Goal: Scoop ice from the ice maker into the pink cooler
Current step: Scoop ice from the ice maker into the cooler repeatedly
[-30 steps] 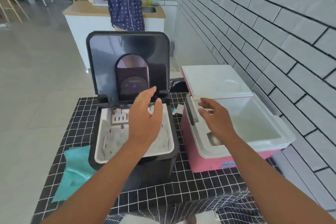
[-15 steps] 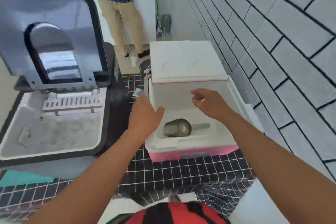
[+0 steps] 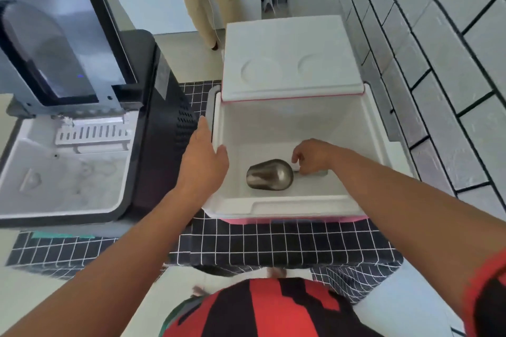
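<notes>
On the left, the black ice maker with its white inner basin (image 3: 65,180) is standing with its dark lid raised. The ice inside is hard to make out; only pale shapes are showing in the basin, so I cannot tell how much is there. A second ago the left hand (image 3: 204,157) was hovering over this basin; now it is sitting at the left rim of the pink cooler with the white foam lining (image 3: 287,206), the fingers straight and relaxed, holding nothing. It seems to be steadying the box, though whether the palm is really pressing on the rim is not clear.

The cooler is standing just beside the ice maker on the black tabletop with the white grid pattern (image 3: 273,238), its white lid (image 3: 287,57) folded back. It is holding no ice yet. On its floor the silver metal scoop with a rounded bowl (image 3: 269,174) is lying.

The right hand (image 3: 312,156), which was only above the cooler's rim a second ago, is now reaching down inside, the fingers curling around the handle end of the scoop. The grip looks closed on the handle, but the handle itself is mostly hidden under the hand.

To my judgement, the person is fetching the tool first; the scooping itself is not yet begun.
</notes>
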Tool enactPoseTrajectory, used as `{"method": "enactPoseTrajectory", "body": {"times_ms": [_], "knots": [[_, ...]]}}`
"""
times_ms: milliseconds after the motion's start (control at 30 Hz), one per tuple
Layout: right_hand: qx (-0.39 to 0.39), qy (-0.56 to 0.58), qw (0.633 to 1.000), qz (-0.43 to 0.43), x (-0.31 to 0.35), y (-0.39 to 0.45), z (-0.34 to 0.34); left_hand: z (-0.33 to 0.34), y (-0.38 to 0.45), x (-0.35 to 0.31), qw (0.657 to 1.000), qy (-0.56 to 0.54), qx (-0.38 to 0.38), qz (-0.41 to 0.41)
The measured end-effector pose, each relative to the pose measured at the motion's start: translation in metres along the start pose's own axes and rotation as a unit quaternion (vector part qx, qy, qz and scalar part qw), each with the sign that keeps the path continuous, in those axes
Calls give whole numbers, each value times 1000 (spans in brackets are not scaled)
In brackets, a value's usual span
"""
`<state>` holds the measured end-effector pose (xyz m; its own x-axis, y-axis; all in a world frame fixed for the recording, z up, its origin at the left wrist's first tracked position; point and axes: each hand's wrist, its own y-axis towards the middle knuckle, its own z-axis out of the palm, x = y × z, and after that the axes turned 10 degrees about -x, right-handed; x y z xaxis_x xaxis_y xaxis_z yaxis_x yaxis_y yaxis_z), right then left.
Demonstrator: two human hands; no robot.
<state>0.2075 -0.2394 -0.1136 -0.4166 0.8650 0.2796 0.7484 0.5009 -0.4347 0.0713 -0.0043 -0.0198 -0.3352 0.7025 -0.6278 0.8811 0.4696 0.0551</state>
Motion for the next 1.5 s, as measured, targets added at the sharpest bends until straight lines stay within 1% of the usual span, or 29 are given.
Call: {"method": "enactPoseTrajectory", "body": {"times_ms": [100, 300, 567, 633, 733, 800, 867, 933, 1000, 1067, 1100, 1167, 1200, 1300, 1367, 1433, 1500], "knots": [[55, -54, 997, -24, 1, 7, 6, 2, 1, 2, 1000, -6, -13, -2], [80, -83, 993, -39, 6, 8, 11, 5, 0, 5, 1000, 2, -30, 8], [56, -30, 997, -33, 13, -3, -19, 6, 3, 5, 1000, -2, -15, 4], [35, -1, 999, -17, 13, -11, -28, 6, 3, 5, 1000, 2, -15, 4], [-39, 69, 997, 17, 14, -30, -36, 3, 2, 4, 1000, -10, -8, -1], [-86, 152, 984, 35, 15, -47, -36, -2, 0, 2, 1000, -24, -9, 10], [-120, 215, 968, 40, 21, -65, -35, -12, -3, 1, 998, -32, -19, 47], [-148, 258, 954, 41, 31, -82, -37, -29, -4, 2, 995, -64, -11, 76], [-167, 284, 943, 41, 44, -96, -41, -55, -6, 6, 988, -129, 15, 87], [-185, 285, 940, 41, 57, -105, -52, -84, -7, 13, 976, -182, 47, 108], [-193, 277, 940, 42, 59, -112, -58, -92, -7, 14, 973, -190, 53, 118], [-214, 240, 947, 16, 101, -111, -69, -138, -3, 48, 975, -179, 3, 132], [-231, 233, 945, 11, 106, -116, -76, -143, 1, 56, 978, -160, -22, 131], [-258, 189, 947, -27, 163, -114, -95, -193, 14, 110, 980, -103, -136, 100], [-273, 173, 945, -53, 203, -112, -106, -222, 22, 150, 976, -56, -196, 73], [-281, 155, 944, -77, 241, -108, -112, -241, 32, 186, 973, -14, -229, 30], [-281, 118, 948, -96, 275, -103, -115, -250, 41, 214, 977, 3, -209, -34]]}}
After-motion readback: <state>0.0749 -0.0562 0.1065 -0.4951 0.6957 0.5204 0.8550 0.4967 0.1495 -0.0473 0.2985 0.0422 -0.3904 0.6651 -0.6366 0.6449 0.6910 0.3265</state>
